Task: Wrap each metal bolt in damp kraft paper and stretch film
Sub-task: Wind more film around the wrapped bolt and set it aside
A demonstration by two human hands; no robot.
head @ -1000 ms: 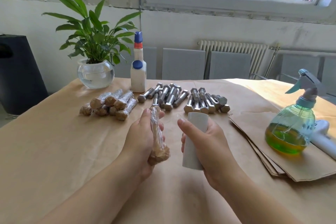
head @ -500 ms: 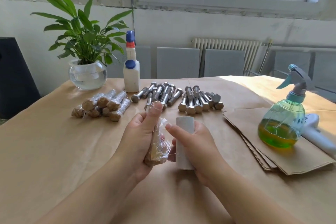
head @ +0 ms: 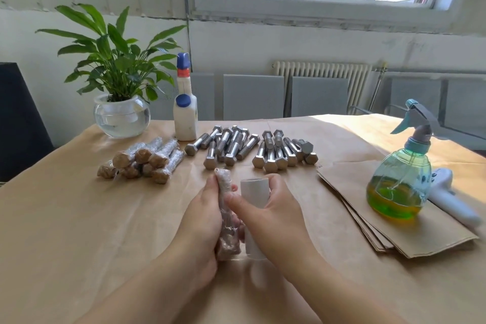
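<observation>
Hands now closer: right hand brings film roll against wrapped bolt, left hand gripping it upright above table. Right fingers curl round roll. Bolt probably heavy, film slick; hold mid-shaft.

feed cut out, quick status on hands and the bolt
Left hand grips wrapped bolt. Right hand holds film roll against it. Nothing in the way.

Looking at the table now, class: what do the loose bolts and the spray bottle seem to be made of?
Loose bolts: bare metal, probably steel; grey, shiny hex heads and threaded shanks. Spray bottle: likely clear tinted plastic; the yellow-green liquid shows through, and the trigger is opaque teal.
</observation>
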